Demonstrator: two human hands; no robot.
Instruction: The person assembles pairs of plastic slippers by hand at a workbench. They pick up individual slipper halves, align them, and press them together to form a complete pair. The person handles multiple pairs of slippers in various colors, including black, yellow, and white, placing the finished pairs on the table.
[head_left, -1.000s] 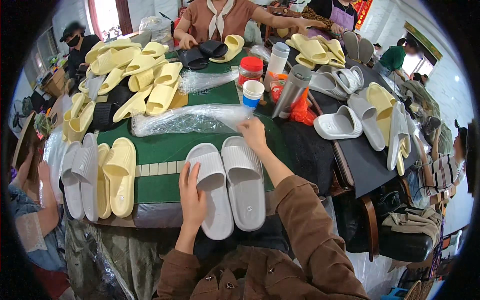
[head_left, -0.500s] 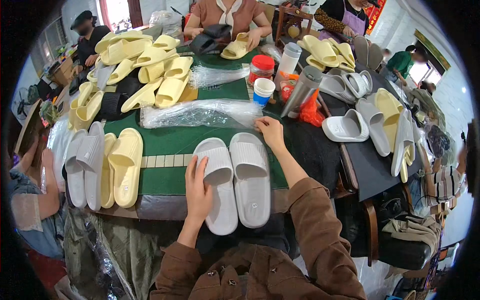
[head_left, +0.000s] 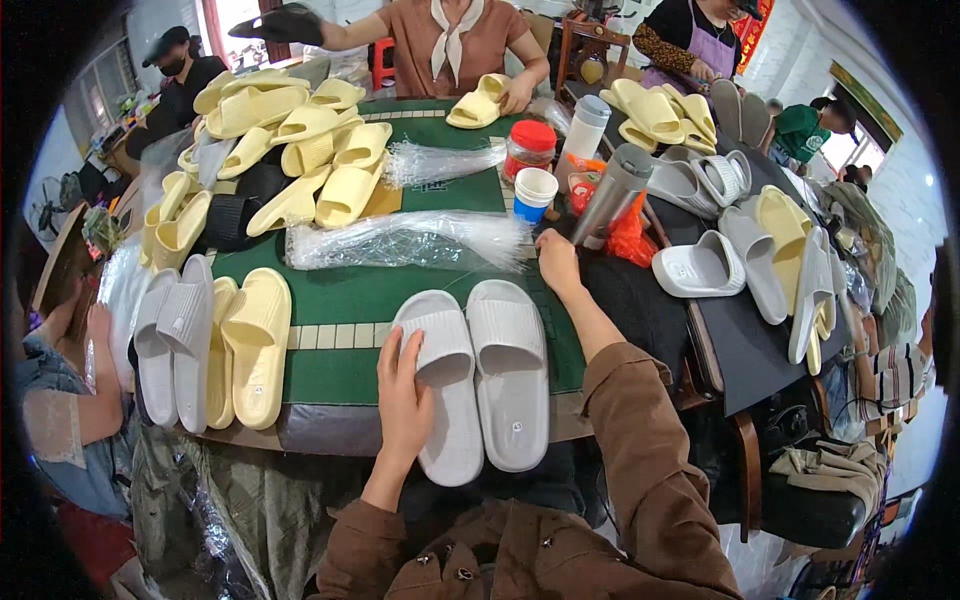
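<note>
Grey slide slippers lay side by side over the green-topped table's (head_left: 335, 376) near edge, toes pointing away from the wearer.
Beyond those toes, a sheaf of clear plastic film (head_left: 400, 243) stretched left to right, its narrow right end just left of the right hand (head_left: 557, 265), the nearer one. That hand's fingertips were drawn together; whether they pinched any film could not be told. The left hand (head_left: 404, 395) grasped the left grey slide (head_left: 452, 425) at its strap, the right grey slide (head_left: 515, 400) just beside it. Past the sheaf stood a capped steel flask (head_left: 612, 200), a red-lidded jar (head_left: 530, 152) with reddish contents and an uncovered blue-and-white cup (head_left: 535, 196), contents unclear.
</note>
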